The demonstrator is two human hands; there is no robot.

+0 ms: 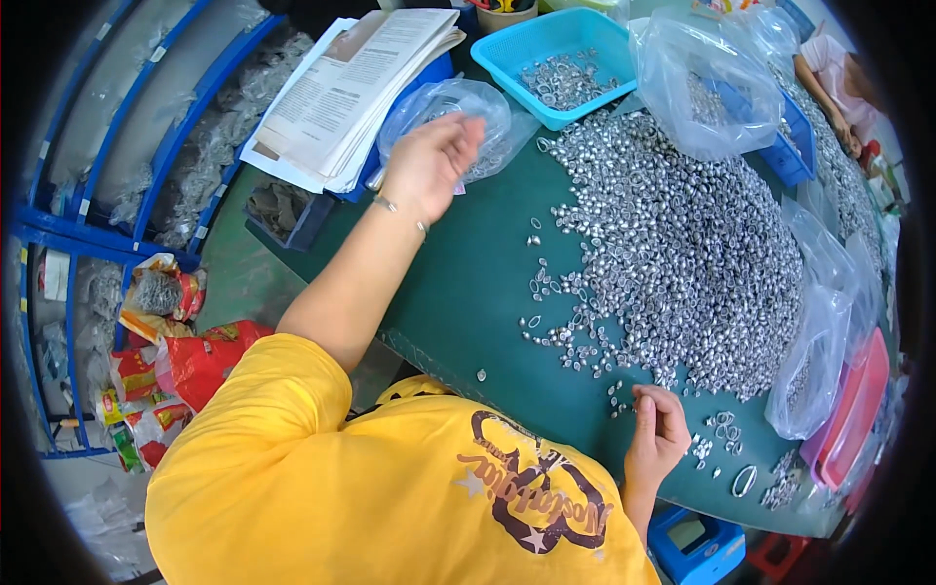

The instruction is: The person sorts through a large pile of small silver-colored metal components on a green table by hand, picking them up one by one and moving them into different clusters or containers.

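Note:
A large heap of small silvery metal pieces (682, 253) covers the right side of the green table. My left hand (434, 161) is over a clear plastic bag (497, 146) with silvery pieces in it. Its fingers are somewhat blurred and look loosely spread, with nothing visible in them. At the table's near edge, below the heap, my right hand (658, 434) has its fingers curled in and the thumb against them. Whatever it may hold is hidden. A few loose pieces and small rings (723, 429) lie beside it.
A light-blue basket (502, 63) with metal pieces stands at the back, near a stack of papers (351, 97). Clear bags (814, 331) and a red tray (858, 419) lie at right. Blue shelving (166, 185) stands left. Another person (838, 83) is at far right.

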